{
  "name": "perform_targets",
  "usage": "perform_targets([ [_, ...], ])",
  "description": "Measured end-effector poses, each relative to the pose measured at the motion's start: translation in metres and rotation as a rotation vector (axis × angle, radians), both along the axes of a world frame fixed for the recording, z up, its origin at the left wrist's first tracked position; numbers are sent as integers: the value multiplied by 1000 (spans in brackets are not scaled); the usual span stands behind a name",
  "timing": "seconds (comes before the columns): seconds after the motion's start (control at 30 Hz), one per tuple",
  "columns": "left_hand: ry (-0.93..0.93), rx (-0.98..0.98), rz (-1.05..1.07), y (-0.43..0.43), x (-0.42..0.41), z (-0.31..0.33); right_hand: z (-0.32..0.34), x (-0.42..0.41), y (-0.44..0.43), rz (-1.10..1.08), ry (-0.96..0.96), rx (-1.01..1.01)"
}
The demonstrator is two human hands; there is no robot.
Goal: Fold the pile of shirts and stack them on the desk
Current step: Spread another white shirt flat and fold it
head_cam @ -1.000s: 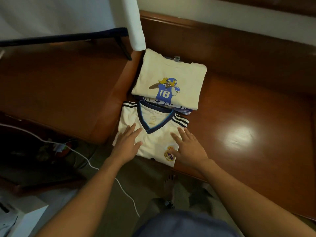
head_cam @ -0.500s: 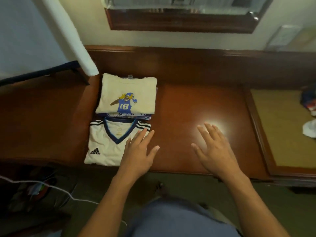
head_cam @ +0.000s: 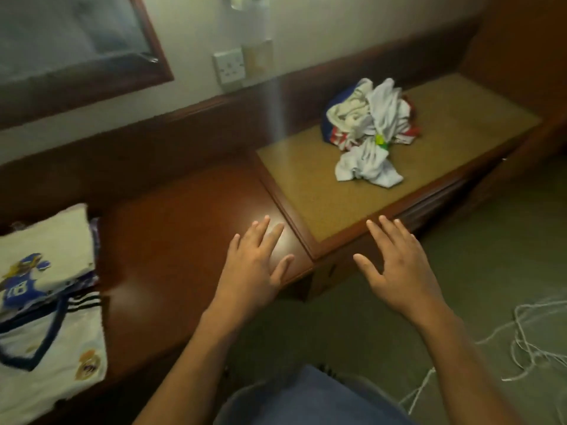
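At the far left, a folded white jersey [head_cam: 52,357] with a dark blue V-neck lies at the front edge of the dark wooden worktop [head_cam: 171,234], partly cut off by the frame. Just behind it sits a folded cream shirt [head_cam: 46,240] printed with a blue figure numbered 18. It rests on another folded garment, of which only an edge shows. To the right of these folded shirts the polished wood is bare up to its right edge.

The left hand [head_cam: 254,265] hangs over that front right corner, palm down, fingers straight and spread, holding nothing. Whether it touches the wood cannot be told.

A raised wooden lip divides the dark wood from a tan top [head_cam: 322,191] on the right. The right hand [head_cam: 399,271] is over the front edge of this tan section, partly above the green carpet [head_cam: 497,240], fingers also spread and holding nothing.

The pile of unfolded shirts [head_cam: 368,127], white, blue and red, lies crumpled towards the back of the tan top, well apart from both hands, with bare tan surface all round it.

A wall socket [head_cam: 229,67] sits above the back rail, and a tangled white cord [head_cam: 527,332] lies on the carpet at far right.
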State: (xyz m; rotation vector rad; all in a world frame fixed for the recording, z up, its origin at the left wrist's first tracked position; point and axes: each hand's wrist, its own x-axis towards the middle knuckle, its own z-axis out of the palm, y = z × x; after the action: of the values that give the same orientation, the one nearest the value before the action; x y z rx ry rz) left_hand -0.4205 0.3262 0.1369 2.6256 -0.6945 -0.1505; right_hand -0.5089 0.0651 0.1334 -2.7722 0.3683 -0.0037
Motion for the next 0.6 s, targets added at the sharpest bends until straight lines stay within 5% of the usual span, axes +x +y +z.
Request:
perform_targets([
  [0.27,30,-23,-92,-144,2,3,9,-20,-134,-93,14,-10],
  [0.6,61,-2,-58,-248,101,-28,-3,80,-241,-31,-12,-9],
])
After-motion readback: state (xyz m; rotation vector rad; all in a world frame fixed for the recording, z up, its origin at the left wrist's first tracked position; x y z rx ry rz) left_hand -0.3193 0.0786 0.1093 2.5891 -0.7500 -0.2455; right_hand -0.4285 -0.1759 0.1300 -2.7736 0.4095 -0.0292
